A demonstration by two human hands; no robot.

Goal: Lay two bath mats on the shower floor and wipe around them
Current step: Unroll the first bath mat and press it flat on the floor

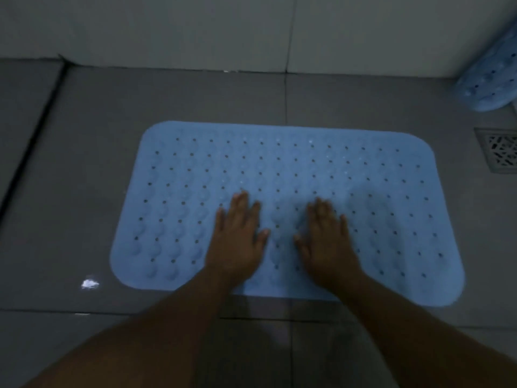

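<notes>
A: What are the hands doing?

B: Both lie flat, palms down, fingers straight and a little spread. The left hand (236,239) and right hand (327,242) press side by side on the near middle of the mat (279,169). Neither grasps anything; they only bear on it.

A: And the mat itself?

B: Spread out on the grey floor (98,191), long side running across, its near edge just above a tile joint. It looks flat from corner to corner, though the blur makes small lifts hard to judge.

A: So which step is this?

B: I'd say seating the first mat, pushing it down so it grips the tile. One mat of two is down.

A: Next?

B: Probably fetching the second mat (488,79). It stands rolled or folded in the far right corner against the wall (195,29), well apart from the hands. It would need a reach across past the drain (500,149), then an open spot beside the first mat that doesn't cover that grate.

A: Anything you can't see?

B: No cloth for the wiping is in view. The second mat and the drain are cut off at the right edge. The light is dim, and a bright spot (89,284) near the mat's left corner could be glare or water; I cannot tell.
</notes>
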